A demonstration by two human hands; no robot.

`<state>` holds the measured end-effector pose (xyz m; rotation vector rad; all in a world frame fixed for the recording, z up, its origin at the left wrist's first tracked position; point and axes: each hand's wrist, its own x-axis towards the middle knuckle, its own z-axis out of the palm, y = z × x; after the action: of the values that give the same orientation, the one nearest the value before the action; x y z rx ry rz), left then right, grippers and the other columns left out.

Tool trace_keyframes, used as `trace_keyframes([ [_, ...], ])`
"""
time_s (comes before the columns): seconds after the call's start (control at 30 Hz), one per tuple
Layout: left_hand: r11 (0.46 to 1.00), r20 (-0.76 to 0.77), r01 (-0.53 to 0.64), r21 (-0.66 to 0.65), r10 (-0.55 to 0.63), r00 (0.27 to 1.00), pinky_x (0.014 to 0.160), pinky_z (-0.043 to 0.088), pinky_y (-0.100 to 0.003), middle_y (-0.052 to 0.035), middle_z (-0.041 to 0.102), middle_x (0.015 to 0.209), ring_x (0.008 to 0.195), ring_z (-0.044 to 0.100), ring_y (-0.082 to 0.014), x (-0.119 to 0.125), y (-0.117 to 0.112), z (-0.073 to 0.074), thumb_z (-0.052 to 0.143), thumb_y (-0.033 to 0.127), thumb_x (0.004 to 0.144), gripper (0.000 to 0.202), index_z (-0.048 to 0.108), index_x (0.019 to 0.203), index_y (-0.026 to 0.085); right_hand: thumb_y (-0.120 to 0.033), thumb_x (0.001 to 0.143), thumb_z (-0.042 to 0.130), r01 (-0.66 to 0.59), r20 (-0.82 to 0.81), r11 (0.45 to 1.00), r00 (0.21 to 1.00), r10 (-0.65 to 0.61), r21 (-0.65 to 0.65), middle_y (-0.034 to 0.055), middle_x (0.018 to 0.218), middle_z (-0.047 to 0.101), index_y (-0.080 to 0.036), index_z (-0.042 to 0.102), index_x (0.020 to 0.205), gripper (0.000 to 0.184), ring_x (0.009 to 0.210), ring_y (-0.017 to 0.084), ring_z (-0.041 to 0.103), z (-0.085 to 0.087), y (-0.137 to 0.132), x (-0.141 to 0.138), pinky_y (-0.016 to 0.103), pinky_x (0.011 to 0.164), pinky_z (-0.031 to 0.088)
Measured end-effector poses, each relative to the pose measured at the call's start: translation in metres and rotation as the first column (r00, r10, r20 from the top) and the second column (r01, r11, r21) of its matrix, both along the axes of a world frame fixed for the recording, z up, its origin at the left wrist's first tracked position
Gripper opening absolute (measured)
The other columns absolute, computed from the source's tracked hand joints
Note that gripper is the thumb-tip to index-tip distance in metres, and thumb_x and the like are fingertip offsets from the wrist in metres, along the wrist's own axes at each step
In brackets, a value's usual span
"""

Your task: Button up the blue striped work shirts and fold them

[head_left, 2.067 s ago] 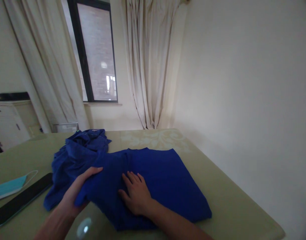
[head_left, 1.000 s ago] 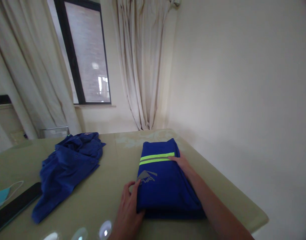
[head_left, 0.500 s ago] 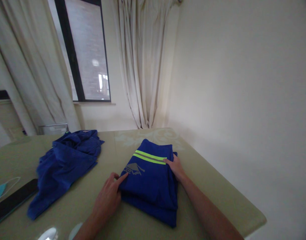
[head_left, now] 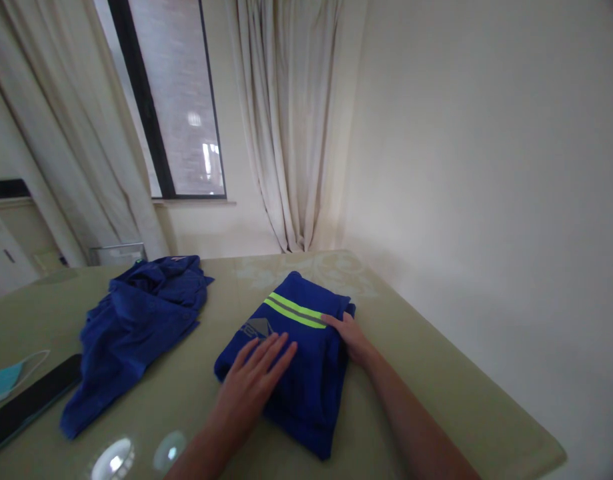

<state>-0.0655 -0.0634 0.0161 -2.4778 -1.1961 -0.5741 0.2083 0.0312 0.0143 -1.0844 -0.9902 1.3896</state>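
Note:
A folded blue work garment (head_left: 306, 380) lies on the table, with two yellow-green stripes and a grey printed logo on top. My left hand (head_left: 256, 373) rests flat on it, fingers spread and partly over the logo. At the garment's right edge, my right hand (head_left: 353, 337) has its thumb on top beside the stripes and its fingers at the side, gripping the folded layers. Some of the right fingers are hidden. To the left lies a second blue garment (head_left: 141, 327), crumpled and untouched by either hand.
The glossy beige table (head_left: 426, 393) meets a white wall (head_left: 486, 167) on the right. At the left are a long black object (head_left: 36, 400) and a light-blue face mask (head_left: 3, 383). Curtains (head_left: 291, 133) and a window (head_left: 181, 100) stand behind.
My left hand has gone from the garment's left edge to lying flat on top. The garment has turned a little and its near end has shifted left. My right hand keeps its hold.

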Motion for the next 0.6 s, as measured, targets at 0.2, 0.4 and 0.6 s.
trace_keyframes([
  [0.2, 0.964, 0.226, 0.239, -0.119, -0.208, 0.952, 0.116, 0.044, -0.035, 0.0015, 0.062, 0.146, 0.132, 0.059, -0.0155, 0.017, -0.006, -0.009, 0.043, 0.000, 0.087, 0.067, 0.057, 0.143, 0.034, -0.036, 0.078, 0.067, 0.255, 0.443, 0.910, 0.809, -0.386, 0.327, 0.0084, 0.110, 0.077, -0.021, 0.070, 0.105, 0.031, 0.106, 0.028, 0.070, -0.012, 0.008, 0.023, 0.041, 0.097, 0.054],
  [0.4, 0.902, 0.110, 0.408, -0.138, -0.396, 0.912, 0.118, 0.043, -0.039, 0.0001, 0.062, 0.145, 0.132, 0.060, -0.0188, 0.016, -0.027, -0.002, 0.050, 0.002, 0.079, 0.076, 0.047, 0.150, 0.029, -0.034, 0.069, 0.069, 0.390, 0.439, 0.897, 0.782, -0.442, 0.208, 0.0089, 0.102, 0.077, -0.019, 0.062, 0.116, 0.050, 0.092, 0.027, 0.074, -0.020, 0.020, 0.036, 0.038, 0.082, 0.059],
  [0.6, 0.880, 0.034, 0.453, -0.142, -0.453, 0.891, 0.100, 0.055, -0.028, 0.0024, 0.073, 0.130, 0.113, 0.071, -0.0167, 0.033, -0.037, 0.014, 0.053, 0.007, 0.078, 0.059, 0.061, 0.132, 0.029, -0.028, 0.070, 0.061, 0.420, 0.452, 0.858, 0.730, -0.512, 0.295, 0.0102, 0.104, 0.074, -0.019, 0.060, 0.120, 0.051, 0.093, 0.028, 0.071, -0.016, 0.013, 0.040, 0.043, 0.085, 0.058],
])
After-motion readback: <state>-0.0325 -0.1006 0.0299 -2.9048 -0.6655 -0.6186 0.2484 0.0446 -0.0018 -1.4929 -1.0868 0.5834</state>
